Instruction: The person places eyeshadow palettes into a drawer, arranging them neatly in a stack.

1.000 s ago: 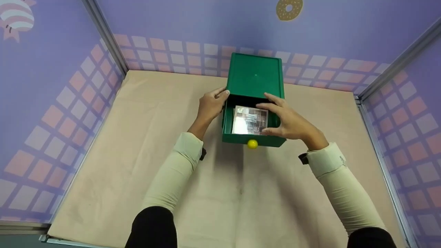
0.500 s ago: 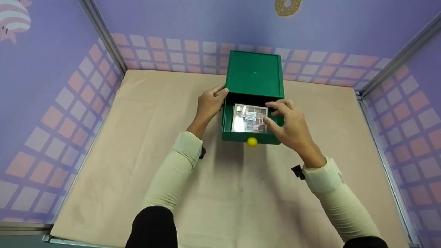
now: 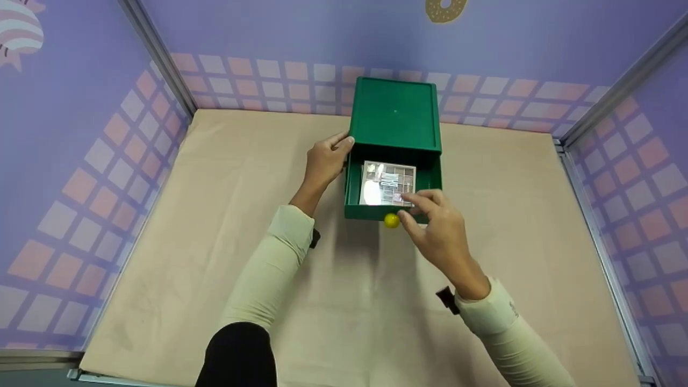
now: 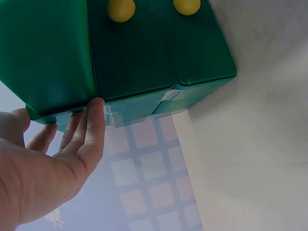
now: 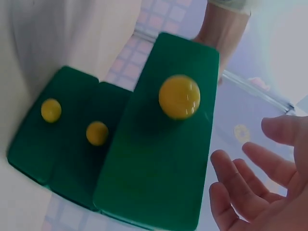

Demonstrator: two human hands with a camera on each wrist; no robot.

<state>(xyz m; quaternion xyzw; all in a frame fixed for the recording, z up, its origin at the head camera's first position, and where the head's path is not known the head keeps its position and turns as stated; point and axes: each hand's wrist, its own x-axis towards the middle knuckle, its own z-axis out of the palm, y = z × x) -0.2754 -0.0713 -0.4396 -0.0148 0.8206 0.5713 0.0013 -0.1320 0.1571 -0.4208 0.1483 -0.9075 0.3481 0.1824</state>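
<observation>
A green cabinet (image 3: pixel 396 113) with three stacked drawers stands against the back wall, its top drawer (image 3: pixel 364 212) pulled out. Inside that drawer lies a flat square case (image 3: pixel 388 184) with a shiny, clear, gridded lid, like a makeup palette. My left hand (image 3: pixel 324 161) rests against the cabinet's left side; in the left wrist view its fingers (image 4: pixel 94 127) lie fairly straight on the wall. At the drawer's front right corner, my right hand (image 3: pixel 443 234) hovers with loosely bent fingers beside the yellow knob (image 3: pixel 392 220). The right wrist view shows these fingers (image 5: pixel 231 173) apart from the drawer front, holding nothing.
Two lower drawers, each with a yellow knob (image 5: pixel 51 110), are shut beneath the open one. A beige cloth (image 3: pixel 258 226) covers the table. Patterned purple walls (image 3: pixel 301 32) enclose the back and both sides, with metal posts (image 3: pixel 161 59) at the corners.
My right hand has moved from above the square case back toward the drawer's front, near the knob, its fingers drawing closer together. The left hand stays at the cabinet's side.
</observation>
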